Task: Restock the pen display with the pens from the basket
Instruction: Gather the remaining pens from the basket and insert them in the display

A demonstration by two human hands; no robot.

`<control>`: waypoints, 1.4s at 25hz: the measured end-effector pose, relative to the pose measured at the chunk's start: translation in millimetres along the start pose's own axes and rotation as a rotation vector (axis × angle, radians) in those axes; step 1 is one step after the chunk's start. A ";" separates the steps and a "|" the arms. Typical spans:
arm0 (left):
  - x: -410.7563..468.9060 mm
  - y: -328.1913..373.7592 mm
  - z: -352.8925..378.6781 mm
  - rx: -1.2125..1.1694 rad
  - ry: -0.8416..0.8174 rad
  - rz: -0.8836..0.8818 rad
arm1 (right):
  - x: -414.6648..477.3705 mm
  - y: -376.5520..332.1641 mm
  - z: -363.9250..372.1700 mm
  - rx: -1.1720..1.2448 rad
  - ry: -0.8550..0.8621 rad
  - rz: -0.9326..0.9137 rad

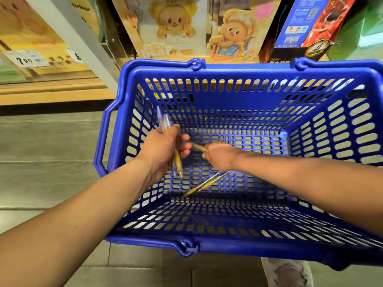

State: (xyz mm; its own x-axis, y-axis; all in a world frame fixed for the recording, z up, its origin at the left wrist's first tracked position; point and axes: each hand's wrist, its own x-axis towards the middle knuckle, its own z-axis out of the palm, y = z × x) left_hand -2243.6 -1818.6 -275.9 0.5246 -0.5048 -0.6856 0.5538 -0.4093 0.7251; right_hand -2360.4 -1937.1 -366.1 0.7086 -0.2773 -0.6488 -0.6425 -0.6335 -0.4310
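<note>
Blue basket (pixel 248 69) fills the middle of the view, sitting on a tiled floor (pixel 51 172). Both hands are inside it. Left hand (pixel 163 146) is at 9 o'clock of the basket's inside, fingers curled tight round a bundle of pens (pixel 178 162): clear caps stick up at 12, gold barrels point down at 6. Right hand (pixel 220 157) is near the centre, back to the camera, gripping one end of a single gold pen (pixel 198 147). The free end points to 10 o'clock and reaches the left hand's fingertips. Two or so loose pens (pixel 204 184) lie on the basket bottom at 6 o'clock, just under the right wrist, slanted. Bear-print boxes (pixel 172 27) on the shelf at 12. Price tag (pixel 26 59) at 10, blurred. Shoe (pixel 290 274) at 5.
</note>
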 end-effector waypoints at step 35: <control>4.0 -0.8 22.2 0.003 -0.039 0.035 | -15.0 39.7 37.6 -0.740 -0.028 -0.445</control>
State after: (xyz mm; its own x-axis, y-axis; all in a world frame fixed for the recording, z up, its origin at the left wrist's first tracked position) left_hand -2256.3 -1837.2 -277.8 0.5182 -0.5481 -0.6565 0.5338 -0.3925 0.7490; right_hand -2407.5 -1930.9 -397.0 0.8356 0.1196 -0.5362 0.0545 -0.9892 -0.1357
